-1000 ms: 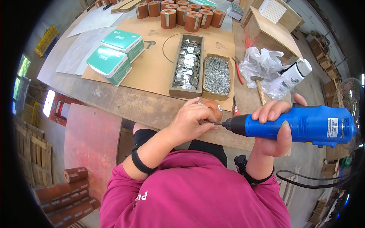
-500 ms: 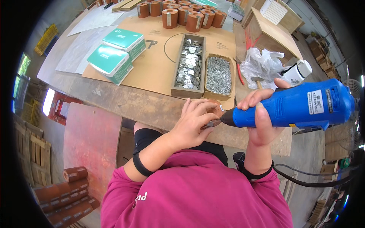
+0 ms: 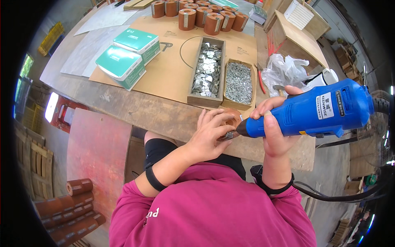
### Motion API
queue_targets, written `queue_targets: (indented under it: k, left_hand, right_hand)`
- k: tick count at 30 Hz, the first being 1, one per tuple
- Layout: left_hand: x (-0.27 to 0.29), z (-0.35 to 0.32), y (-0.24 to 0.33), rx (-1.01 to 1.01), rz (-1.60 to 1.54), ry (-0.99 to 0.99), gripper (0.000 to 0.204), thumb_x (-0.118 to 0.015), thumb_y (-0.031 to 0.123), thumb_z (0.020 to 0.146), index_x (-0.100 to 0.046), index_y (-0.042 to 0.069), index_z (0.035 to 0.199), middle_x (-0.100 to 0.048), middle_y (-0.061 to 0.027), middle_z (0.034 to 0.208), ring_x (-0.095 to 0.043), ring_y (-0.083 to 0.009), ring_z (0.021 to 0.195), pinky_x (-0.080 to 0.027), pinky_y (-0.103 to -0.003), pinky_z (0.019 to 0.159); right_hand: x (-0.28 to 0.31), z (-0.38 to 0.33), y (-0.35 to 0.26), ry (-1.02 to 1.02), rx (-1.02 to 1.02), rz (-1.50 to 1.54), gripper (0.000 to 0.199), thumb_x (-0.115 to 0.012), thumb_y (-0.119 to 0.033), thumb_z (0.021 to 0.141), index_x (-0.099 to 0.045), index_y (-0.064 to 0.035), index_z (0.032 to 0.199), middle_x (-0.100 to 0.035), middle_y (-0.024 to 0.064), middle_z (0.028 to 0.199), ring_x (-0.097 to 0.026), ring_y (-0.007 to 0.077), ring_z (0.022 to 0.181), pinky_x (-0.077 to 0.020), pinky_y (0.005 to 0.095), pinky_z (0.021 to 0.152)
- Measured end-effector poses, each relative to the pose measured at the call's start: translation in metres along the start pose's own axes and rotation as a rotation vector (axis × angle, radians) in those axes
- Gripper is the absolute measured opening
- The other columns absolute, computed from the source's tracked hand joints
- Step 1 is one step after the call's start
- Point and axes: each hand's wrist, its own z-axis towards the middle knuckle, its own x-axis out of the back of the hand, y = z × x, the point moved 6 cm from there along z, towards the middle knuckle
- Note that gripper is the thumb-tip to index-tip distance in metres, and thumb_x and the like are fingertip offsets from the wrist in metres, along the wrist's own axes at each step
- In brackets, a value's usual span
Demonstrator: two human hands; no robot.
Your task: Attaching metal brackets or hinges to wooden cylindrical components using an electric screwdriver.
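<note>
My left hand [image 3: 209, 133] is closed around a small reddish-brown cylinder [image 3: 234, 117] at the table's near edge; the fingers hide most of it. A shiny metal piece [image 3: 226, 136] shows by my left thumb. Wrapped round a blue electric screwdriver [image 3: 308, 110], my right hand [image 3: 273, 125] keeps it almost level, its dark nose pointing left at the cylinder. Whether the bit touches is hidden. Just beyond the hands stand a wooden tray of flat metal plates [image 3: 207, 72] and a cardboard box of screws [image 3: 238, 84].
Two green-and-white boxes [image 3: 120, 61] sit on the cardboard sheet at left. Several brown cylinders [image 3: 213, 24] stand at the back. To the right lie red-handled pliers [image 3: 261, 82], a crumpled plastic bag [image 3: 284, 70] and a hammer partly covered. More cylinders [image 3: 80, 187] are stacked at lower left.
The screwdriver and my right hand have moved slightly left, and its nose sits closer to my left fingers. My left hand keeps its grip on the cylinder. The whole view has shifted a little.
</note>
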Motion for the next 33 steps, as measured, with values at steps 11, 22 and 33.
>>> queue_targets:
  k: [11, 22, 33]
  left_hand:
    - [-0.002, 0.001, -0.001, 0.102, 0.061, 0.051, 0.048, -0.074, 0.019, 0.057, -0.053, 0.012, 0.100, -0.041, -0.0104, 0.120, -0.032, -0.0335, 0.116, -0.017, -0.056, 0.095]
    - [-0.017, 0.001, -0.014, 0.138, -0.013, 0.110, 0.046, -0.078, 0.016, 0.050, -0.051, 0.008, 0.087, -0.037, -0.0181, 0.121, -0.040, -0.0373, 0.108, -0.035, -0.043, 0.088]
    - [-0.020, 0.000, -0.016, 0.117, -0.024, 0.158, 0.040, -0.076, 0.011, 0.053, -0.051, 0.007, 0.084, -0.038, -0.0188, 0.120, -0.044, -0.0356, 0.101, -0.039, -0.042, 0.084]
  right_hand:
    - [-0.007, -0.002, 0.008, -0.122, -0.035, -0.179, 0.052, -0.051, 0.003, 0.073, -0.024, -0.0023, 0.118, -0.049, 0.0094, 0.076, -0.050, 0.0166, 0.068, -0.0460, 0.0334, 0.067]
    - [-0.010, -0.001, 0.012, -0.085, -0.038, -0.140, 0.051, -0.051, 0.005, 0.074, -0.026, -0.0019, 0.118, -0.049, 0.0086, 0.077, -0.051, 0.0159, 0.069, -0.0463, 0.0327, 0.065]
    - [-0.017, -0.001, 0.009, -0.138, 0.016, -0.274, 0.051, -0.052, 0.005, 0.073, -0.026, -0.0006, 0.117, -0.049, 0.0085, 0.075, -0.053, 0.0163, 0.067, -0.0459, 0.0306, 0.065]
